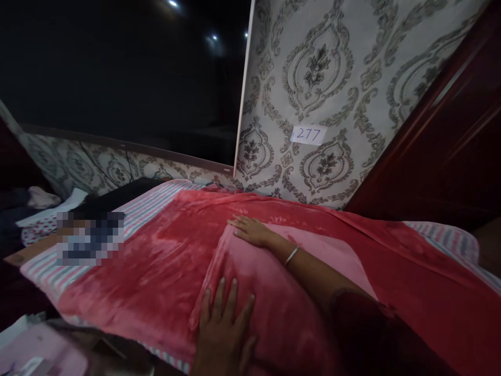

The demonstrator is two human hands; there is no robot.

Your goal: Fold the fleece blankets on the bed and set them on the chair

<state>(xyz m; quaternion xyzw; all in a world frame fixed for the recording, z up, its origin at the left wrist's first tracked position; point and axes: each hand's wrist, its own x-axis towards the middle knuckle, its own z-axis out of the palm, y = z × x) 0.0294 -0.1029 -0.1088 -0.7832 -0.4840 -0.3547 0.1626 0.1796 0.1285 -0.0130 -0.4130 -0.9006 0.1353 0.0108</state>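
A red plush blanket (pixel 148 256) lies spread out, with a lighter pink part (pixel 270 266) folded over on top of it. Near the far end of the fold, my right hand (pixel 250 230) rests flat on the cloth, fingers stretched to the left and a bangle on its wrist. Closer to me, my left hand (pixel 224 324) is palm down on the near part of the same fold, its fingers spread. Neither hand grasps anything. Under the blanket, a striped cloth (pixel 144 209) in white, pink and grey shows at the left and far right.
Behind the surface stands a large dark television screen (pixel 129 73) against patterned wallpaper (pixel 317 68). A paper label reading 277 (pixel 308 134) is stuck there. At right is a dark red wooden panel (pixel 434 120). A blurred-out patch (pixel 90 237) and a pink item (pixel 47 347) are on the left.
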